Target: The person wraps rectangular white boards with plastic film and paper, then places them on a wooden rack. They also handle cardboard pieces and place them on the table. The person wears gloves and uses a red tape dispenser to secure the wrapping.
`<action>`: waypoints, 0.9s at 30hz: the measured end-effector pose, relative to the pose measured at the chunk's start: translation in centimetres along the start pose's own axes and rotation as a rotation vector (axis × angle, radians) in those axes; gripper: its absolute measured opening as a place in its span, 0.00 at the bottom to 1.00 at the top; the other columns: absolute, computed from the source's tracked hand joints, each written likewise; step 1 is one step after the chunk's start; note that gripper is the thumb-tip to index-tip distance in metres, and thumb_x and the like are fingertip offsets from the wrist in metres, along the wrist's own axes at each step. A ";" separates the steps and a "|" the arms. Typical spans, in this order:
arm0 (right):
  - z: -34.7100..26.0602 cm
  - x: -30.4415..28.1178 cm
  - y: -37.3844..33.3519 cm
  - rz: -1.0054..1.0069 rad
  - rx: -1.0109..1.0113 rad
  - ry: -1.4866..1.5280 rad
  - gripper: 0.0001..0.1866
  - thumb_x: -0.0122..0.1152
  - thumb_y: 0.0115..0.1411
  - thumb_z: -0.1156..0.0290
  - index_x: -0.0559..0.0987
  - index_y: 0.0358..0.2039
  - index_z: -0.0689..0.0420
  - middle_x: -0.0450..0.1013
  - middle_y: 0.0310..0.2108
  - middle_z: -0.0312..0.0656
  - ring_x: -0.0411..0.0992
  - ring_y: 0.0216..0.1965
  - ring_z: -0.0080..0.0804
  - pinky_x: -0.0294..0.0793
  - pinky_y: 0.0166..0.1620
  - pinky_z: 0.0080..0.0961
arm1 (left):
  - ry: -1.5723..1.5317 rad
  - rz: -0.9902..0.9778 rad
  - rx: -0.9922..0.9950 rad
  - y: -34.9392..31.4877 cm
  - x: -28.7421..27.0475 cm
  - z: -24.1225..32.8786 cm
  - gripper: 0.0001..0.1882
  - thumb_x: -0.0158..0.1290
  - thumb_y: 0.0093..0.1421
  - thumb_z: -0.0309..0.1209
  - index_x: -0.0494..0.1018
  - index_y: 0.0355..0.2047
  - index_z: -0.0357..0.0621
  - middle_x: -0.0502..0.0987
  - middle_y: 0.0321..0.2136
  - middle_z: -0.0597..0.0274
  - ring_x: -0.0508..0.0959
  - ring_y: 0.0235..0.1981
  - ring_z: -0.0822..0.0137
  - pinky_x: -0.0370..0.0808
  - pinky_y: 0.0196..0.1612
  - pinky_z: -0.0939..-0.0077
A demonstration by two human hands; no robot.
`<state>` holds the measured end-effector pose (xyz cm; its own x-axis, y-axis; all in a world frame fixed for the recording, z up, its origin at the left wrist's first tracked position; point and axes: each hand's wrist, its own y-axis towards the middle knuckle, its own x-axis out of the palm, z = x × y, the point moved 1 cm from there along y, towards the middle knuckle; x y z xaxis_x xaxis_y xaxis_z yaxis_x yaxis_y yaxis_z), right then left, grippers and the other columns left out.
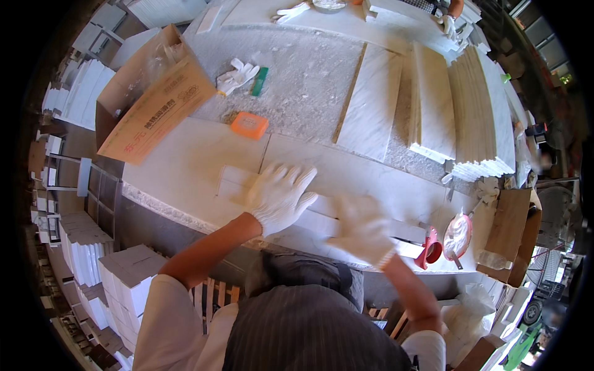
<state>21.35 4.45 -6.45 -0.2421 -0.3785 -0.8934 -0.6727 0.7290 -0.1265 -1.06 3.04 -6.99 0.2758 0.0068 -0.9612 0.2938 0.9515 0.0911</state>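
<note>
My left hand (281,196), in a white knit glove, lies flat with fingers spread on a long narrow white stone strip (232,183) on the workbench. My right hand (364,229), also gloved and blurred by motion, presses flat on the same strip further right. Neither hand grips anything. The strip rests on larger white marble slabs (185,161) covering the bench top.
An orange sponge block (250,125), a loose pair of white gloves (236,76) and a green object (260,81) lie beyond. A cardboard box (148,99) stands left. Stacked marble slabs (476,117) fill the right. A red cup (430,250) and a bowl (458,236) sit near the right edge. Another person's gloved hand (447,25) works far off.
</note>
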 end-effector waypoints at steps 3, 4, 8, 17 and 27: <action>5.2 -1.7 -6.2 0.019 0.080 -0.184 0.52 0.82 0.31 0.52 0.67 0.58 0.55 0.68 0.50 0.45 0.66 0.50 0.48 0.63 0.54 0.47 | -0.014 -0.066 -0.063 -0.2 -0.7 0.1 0.25 0.49 0.63 0.45 0.68 0.55 0.44 0.75 0.45 0.51 0.73 0.48 0.52 0.64 0.59 0.57; 6.3 -2.1 -7.9 0.092 0.164 -0.225 0.52 0.82 0.31 0.52 0.66 0.58 0.54 0.70 0.48 0.43 0.68 0.49 0.47 0.65 0.53 0.47 | -0.008 -0.107 -0.077 0.1 -0.9 0.4 0.24 0.49 0.63 0.45 0.69 0.54 0.45 0.76 0.45 0.51 0.73 0.48 0.52 0.64 0.59 0.58; 7.4 -1.6 -8.5 0.178 0.135 -0.154 0.47 0.81 0.31 0.55 0.68 0.53 0.52 0.71 0.45 0.44 0.69 0.47 0.47 0.66 0.51 0.46 | -0.025 -0.013 -0.096 -0.3 0.6 0.3 0.21 0.49 0.63 0.43 0.71 0.52 0.46 0.76 0.46 0.54 0.73 0.49 0.54 0.64 0.60 0.57; 8.4 -1.1 -9.0 0.199 0.125 -0.147 0.48 0.81 0.31 0.52 0.68 0.53 0.52 0.71 0.44 0.44 0.69 0.45 0.46 0.66 0.48 0.45 | 0.172 0.316 -0.596 -5.5 0.0 -6.4 0.26 0.47 0.65 0.44 0.68 0.59 0.44 0.73 0.53 0.47 0.69 0.57 0.47 0.60 0.63 0.54; 8.7 -1.2 -8.6 0.196 0.075 -0.114 0.47 0.80 0.33 0.52 0.67 0.54 0.53 0.70 0.44 0.44 0.69 0.45 0.46 0.65 0.48 0.45 | -0.225 0.112 -0.960 -5.7 -0.4 -6.1 0.30 0.47 0.65 0.47 0.64 0.61 0.40 0.70 0.56 0.44 0.70 0.57 0.47 0.63 0.62 0.56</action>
<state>33.56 3.62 -8.01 -0.2801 -0.1616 -0.9463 -0.5659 0.8241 0.0268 -8.43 -0.50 -8.71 0.4528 0.1484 -0.8792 -0.5835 0.7949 -0.1663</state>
